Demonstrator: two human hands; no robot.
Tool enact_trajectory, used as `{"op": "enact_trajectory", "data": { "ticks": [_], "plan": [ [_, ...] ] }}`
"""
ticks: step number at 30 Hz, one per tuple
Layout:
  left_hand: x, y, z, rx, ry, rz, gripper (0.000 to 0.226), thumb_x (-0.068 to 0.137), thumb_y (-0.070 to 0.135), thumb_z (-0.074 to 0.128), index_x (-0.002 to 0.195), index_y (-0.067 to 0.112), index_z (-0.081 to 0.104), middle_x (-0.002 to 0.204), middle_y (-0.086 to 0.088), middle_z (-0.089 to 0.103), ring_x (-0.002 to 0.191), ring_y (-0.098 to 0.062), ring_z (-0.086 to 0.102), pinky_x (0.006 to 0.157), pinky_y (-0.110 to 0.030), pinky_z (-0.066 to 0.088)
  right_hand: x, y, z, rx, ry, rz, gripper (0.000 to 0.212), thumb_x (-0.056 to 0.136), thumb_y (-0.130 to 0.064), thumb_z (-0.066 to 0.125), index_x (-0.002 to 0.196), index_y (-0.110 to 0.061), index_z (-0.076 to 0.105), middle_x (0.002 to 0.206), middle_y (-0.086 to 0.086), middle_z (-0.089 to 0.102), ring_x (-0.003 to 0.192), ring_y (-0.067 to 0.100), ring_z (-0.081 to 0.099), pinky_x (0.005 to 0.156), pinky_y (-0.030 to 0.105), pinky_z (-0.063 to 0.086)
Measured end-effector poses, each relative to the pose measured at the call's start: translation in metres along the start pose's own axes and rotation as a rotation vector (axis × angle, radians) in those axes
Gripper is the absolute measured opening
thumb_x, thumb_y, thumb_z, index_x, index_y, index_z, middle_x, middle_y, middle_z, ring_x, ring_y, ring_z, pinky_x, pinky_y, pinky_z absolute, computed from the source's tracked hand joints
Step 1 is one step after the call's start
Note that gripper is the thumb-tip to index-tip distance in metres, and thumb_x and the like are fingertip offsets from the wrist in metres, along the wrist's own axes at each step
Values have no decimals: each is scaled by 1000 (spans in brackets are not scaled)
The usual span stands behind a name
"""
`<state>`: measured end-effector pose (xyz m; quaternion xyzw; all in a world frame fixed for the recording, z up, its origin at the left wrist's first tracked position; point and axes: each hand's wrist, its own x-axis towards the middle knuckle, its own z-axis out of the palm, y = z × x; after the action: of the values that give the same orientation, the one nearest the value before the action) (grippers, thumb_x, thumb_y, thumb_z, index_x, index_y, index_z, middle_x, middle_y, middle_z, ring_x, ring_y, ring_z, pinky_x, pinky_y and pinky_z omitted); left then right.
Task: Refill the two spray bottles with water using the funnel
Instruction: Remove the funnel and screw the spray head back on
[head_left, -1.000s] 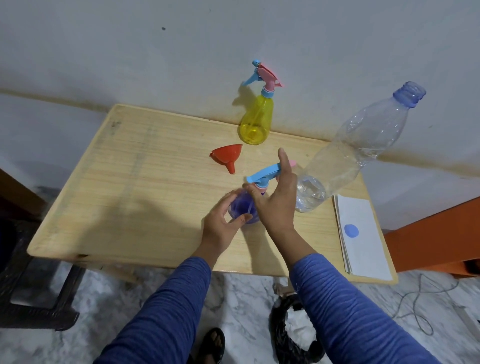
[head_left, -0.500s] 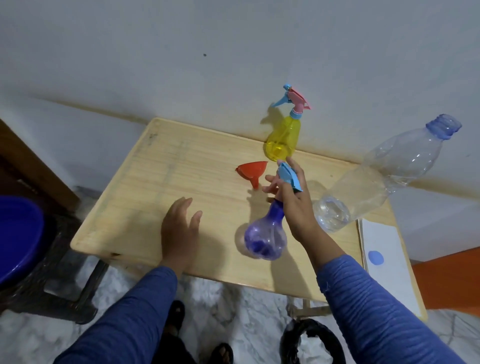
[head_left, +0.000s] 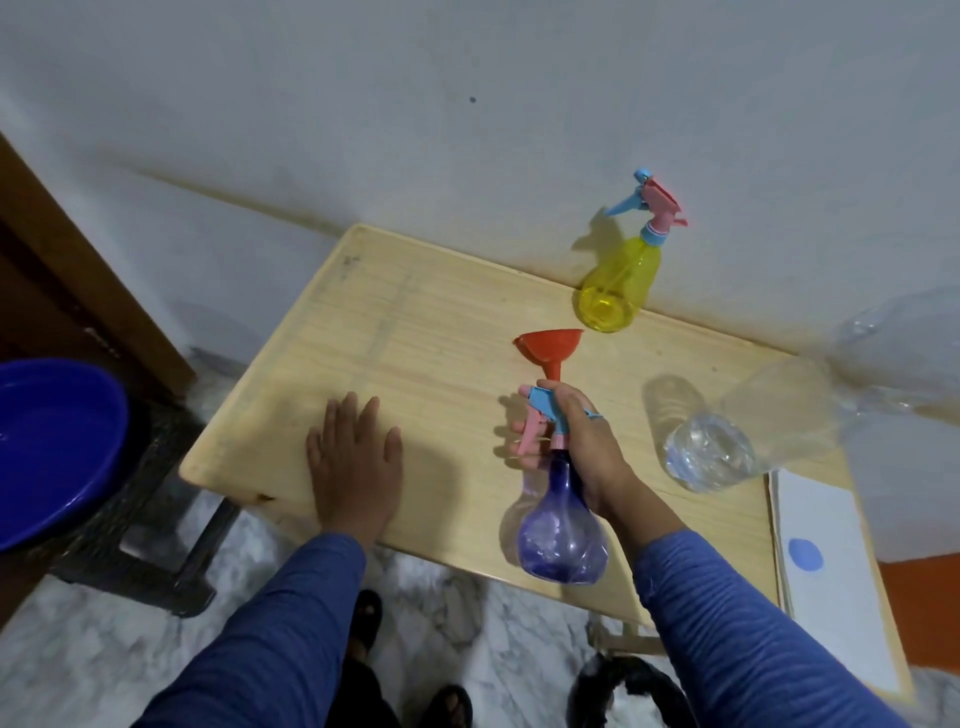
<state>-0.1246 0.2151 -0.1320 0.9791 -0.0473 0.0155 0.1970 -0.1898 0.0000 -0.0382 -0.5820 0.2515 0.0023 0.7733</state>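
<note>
Right grip (head_left: 574, 441): curled round the neck and trigger head of the purple spray bottle (head_left: 563, 535), raised off the worktop (head_left: 415, 338).
Left grip (head_left: 353, 460): fingers straight, flat on the worktop.
Red funnel (head_left: 550, 351): just beyond the right grip.
Yellow spray bottle (head_left: 618, 286): farther beyond, upright.
Clear water bottle (head_left: 727, 441): right of the right grip.

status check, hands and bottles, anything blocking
Left hand flat on table, open. Right hand grips purple spray bottle at the neck, head on. Funnel unused, yellow bottle capped. Nothing blocking.
</note>
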Motion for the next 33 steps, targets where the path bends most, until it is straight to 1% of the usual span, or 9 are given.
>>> {"op": "enact_trajectory", "data": {
  "ticks": [3,6,9,11,15,21,26,30,33],
  "plan": [
    [1,0,1,7,-3,-4,49,95,39,40,140,19,40,153,-8,31,143,-26,21,114,-48,14,1,-1,1,-23,17,-13,26,95,-32,48,108,-17,64,83,12,73,69,27,70,56,35,57],
    [0,2,0,4,1,-2,48,95,38,40,139,19,41,152,-8,32,143,-27,22,114,-49,15,0,-5,2,-151,40,-72,26,94,-29,44,93,-26,70,61,11,64,53,23,62,45,23,49],
    [0,2,0,16,-3,-8,49,95,39,40,140,19,40,152,-8,32,143,-26,21,114,-48,15,2,-7,2,-177,47,-91,27,96,-27,42,96,-24,68,62,11,64,52,24,59,44,23,47],
    [0,2,-1,19,-6,-12,49,95,39,39,140,19,40,152,-7,31,143,-26,21,114,-48,14,2,-10,3,-168,33,-86,27,97,-27,42,101,-21,67,75,17,67,60,26,64,47,25,50],
    [0,3,-3,17,-7,-4,49,96,39,39,140,18,40,152,-7,31,143,-27,21,114,-48,14,-1,-18,5,-156,-40,-129,30,99,-31,42,122,-17,57,117,2,68,84,23,70,54,28,55],
    [-1,4,-6,15,-25,4,51,97,39,36,144,19,35,155,-7,26,145,-26,14,116,-47,11,-11,-30,-4,-241,-142,-327,45,94,-40,47,137,-27,44,133,-8,58,121,14,56,99,40,47],
    [-1,4,-6,12,-49,17,51,98,38,35,145,17,33,156,-8,24,146,-27,12,116,-48,8,-22,-33,-15,-240,-133,-364,35,82,-39,62,116,-42,63,105,-10,67,81,8,54,82,35,46],
    [0,3,-4,-29,-55,37,47,99,34,34,143,15,39,155,-7,27,146,-25,14,116,-48,7,-32,-32,-21,-273,-64,-390,35,79,-30,66,112,-42,64,99,-19,70,88,-1,60,78,18,49],
    [-9,14,-4,-140,-16,196,42,98,28,39,133,10,52,148,-10,41,143,-28,26,113,-51,16,-45,-28,-24,-322,-21,-418,43,85,-21,65,119,-44,54,107,-28,67,98,-10,60,77,6,46]
  ]
}}
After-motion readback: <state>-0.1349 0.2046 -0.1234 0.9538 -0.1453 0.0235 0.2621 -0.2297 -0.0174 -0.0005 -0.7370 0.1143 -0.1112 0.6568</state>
